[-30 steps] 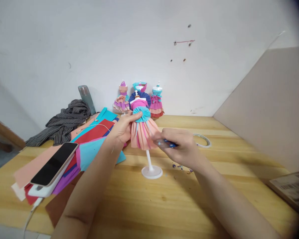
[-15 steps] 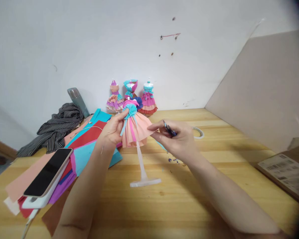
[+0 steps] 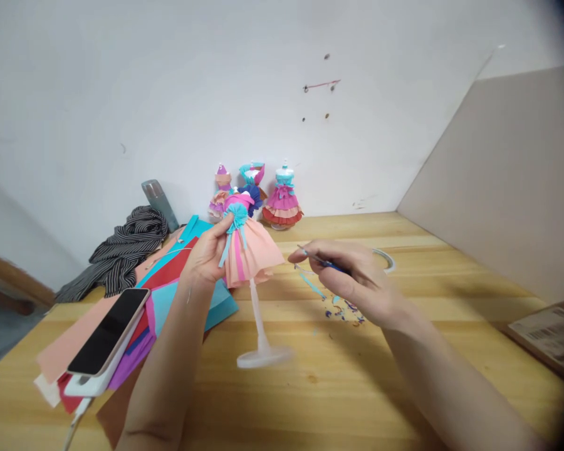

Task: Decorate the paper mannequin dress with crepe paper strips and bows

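Left hand clamped on dress form at turquoise rosette, fingers hidden behind. Right hand curled round blue-handled tool, partly covered; type unclear.

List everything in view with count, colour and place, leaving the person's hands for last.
Held dress form: one, pink and peach, white stand, centre, tilted
Other dress forms: three, multicoloured, at the back
Bottle: one, grey, back left
Striped cloth: one, black and white, left
Paper sheets: several, mixed colours, left
Phone: one, black screen, front left
Device with cable: one, white, under phone
Tape ring: one, white, right of centre
Paper scraps: many, mostly blue, centre right
Box: one, brown, right edge
Table: one, yellowish wood, beneath
Wall: one, whitish, back
String: one, pink, on wall
Side panel: one, greyish, right
Tool: one, blue handle, centre right
Left hand: one, holding dress form
Right hand: one, holding tool
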### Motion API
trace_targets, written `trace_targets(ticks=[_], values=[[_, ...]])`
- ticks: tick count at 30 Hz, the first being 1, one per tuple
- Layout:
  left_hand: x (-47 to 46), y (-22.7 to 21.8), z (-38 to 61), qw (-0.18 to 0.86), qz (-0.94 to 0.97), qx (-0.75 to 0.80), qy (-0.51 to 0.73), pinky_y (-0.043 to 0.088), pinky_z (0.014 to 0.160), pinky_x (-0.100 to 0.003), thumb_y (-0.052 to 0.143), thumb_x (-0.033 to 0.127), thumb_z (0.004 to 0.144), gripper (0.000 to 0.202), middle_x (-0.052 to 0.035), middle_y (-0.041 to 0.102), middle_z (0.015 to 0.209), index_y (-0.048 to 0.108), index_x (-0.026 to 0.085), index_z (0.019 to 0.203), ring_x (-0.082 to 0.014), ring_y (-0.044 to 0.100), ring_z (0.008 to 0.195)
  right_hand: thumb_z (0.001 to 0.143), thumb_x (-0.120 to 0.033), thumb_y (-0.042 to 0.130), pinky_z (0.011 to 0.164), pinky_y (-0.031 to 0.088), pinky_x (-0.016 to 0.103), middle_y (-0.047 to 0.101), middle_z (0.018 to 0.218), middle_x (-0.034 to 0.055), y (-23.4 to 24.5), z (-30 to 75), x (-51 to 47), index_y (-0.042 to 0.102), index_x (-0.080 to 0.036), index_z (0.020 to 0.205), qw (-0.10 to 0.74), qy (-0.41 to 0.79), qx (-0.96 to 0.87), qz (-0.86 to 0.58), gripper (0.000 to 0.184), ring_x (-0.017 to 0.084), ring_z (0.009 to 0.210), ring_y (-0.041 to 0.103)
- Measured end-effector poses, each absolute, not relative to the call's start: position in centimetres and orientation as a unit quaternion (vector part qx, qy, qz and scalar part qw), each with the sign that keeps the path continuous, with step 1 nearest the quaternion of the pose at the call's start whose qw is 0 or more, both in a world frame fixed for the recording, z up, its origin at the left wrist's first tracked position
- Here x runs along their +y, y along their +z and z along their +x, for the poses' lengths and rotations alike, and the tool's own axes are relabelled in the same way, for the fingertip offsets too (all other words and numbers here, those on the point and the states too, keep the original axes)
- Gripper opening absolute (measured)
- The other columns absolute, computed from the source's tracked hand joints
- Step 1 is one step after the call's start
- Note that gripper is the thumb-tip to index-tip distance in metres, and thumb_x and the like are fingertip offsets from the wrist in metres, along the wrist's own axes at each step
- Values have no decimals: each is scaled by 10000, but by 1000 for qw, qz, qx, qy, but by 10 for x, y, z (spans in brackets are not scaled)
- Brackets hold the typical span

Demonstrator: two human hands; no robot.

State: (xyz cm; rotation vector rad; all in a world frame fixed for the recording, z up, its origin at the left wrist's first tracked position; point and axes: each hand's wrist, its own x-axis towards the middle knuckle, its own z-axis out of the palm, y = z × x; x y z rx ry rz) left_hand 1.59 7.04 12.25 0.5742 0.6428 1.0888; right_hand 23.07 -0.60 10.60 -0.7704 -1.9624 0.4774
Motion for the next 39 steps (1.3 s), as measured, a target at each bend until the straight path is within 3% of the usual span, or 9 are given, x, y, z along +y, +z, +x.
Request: trace_targets(ticks=[5,8,11,14,19,23,27,39], values=[[72,123,4,774,294,282,485,558,747,-332,630,297,825,151,-39,713,696,634,149,797,-180,690,634,921,-353,442,540,373,250,562,658,13,114,236,-4,650,-171,818,337,207,-864,-313,295,132,579,477],[75,121,-3,781,304,272,473,549,818,-410,610,370,828,219,-61,723,735,632,153,806,-226,706,707,917,-364,435,558,363,252,524,650,12,116,231,-5,606,-166,760,315,233,-853,-344,306,133,600,449],[75,119,-6,769,292,254,509,531,865,-404,572,396,850,250,-49,717,734,637,160,797,-222,705,766,911,-441,428,554,343,253,506,689,17,111,229,-3,573,-164,774,359,315,-801,-362,341,132,628,431],[70,119,-3,729,323,241,553,518,878,-382,651,374,792,212,-36,706,729,652,162,778,-219,694,812,856,-484,531,517,302,250,489,715,12,102,234,3,575,-165,832,442,393,-740,-320,323,112,593,389],[47,123,21,618,442,200,619,530,740,-274,824,263,581,234,8,665,653,667,140,703,-127,628,619,766,-382,679,426,157,234,296,508,-81,103,250,9,631,-176,868,589,476,-604,-247,235,57,421,212],[30,127,40,614,507,191,574,515,644,-225,826,198,580,284,12,685,697,687,160,824,-103,619,609,740,-332,701,407,91,233,228,447,-110,115,254,7,657,-170,816,616,505,-563,-221,185,32,371,132],[29,129,40,578,574,215,538,520,688,-237,817,198,611,322,-20,723,801,698,166,908,-132,655,700,704,-332,730,410,81,231,245,442,-109,121,258,2,662,-171,809,643,491,-537,-239,204,31,373,147],[45,113,15,473,564,276,618,516,756,-276,816,237,602,338,-35,725,864,699,160,909,-158,659,760,691,-325,749,423,91,241,277,423,-104,123,258,-5,665,-156,760,643,458,-547,-278,202,34,376,185]])
